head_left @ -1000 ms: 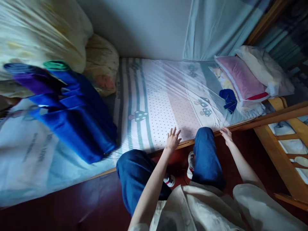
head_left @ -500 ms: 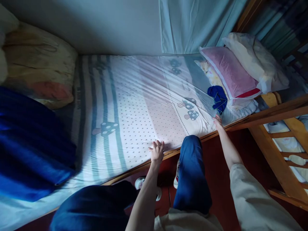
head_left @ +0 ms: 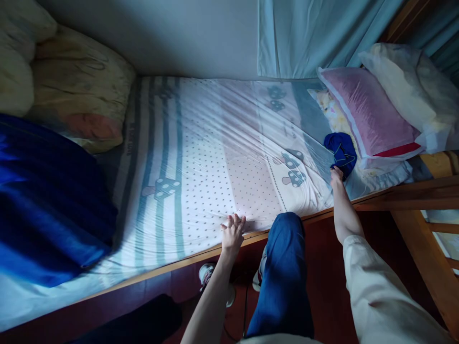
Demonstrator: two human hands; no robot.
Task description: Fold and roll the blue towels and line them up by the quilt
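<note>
A bed sheet with stripes, dots and mushroom prints covers the mattress, with diagonal creases running towards the right front. My left hand presses on it at the front edge, fingers spread. At the right, my right hand is closed beside a crumpled dark blue cloth; its fingers are bent at the lower left of that cloth, and whether they pinch the cloth or the sheet is hidden. A pink pillow with a white border lies beyond the cloth.
A large blue cloth and a stuffed beige bag occupy the left end. Behind the pink pillow sits a cream pillow. A light curtain hangs at the back. The wooden bed rail runs at the right; my knee touches the front edge.
The view has shifted, so the pillows stand farther right. My right hand has moved up against the dark blue cloth. My left hand stays on the sheet's front edge.
</note>
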